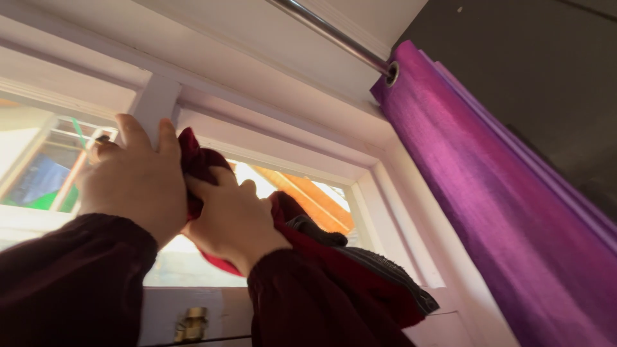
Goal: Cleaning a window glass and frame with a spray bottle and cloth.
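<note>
My left hand point(132, 183) is raised high and wraps its fingers around the white upright post point(156, 103) of the window frame. Right beside it, my right hand point(232, 218) is closed on a dark red cloth point(196, 160) and presses it against the post and the glass. The cloth bunches above my fingers and hangs down past my wrist, where a dark grey part point(373, 263) of it drapes over my maroon sleeve. Both hands touch each other at the post.
A purple curtain point(488, 193) hangs at the right from a metal rod point(334, 32). The white frame point(276, 138) spans the top of the window panes. A brass latch point(191, 323) sits on the lower sash below my arms.
</note>
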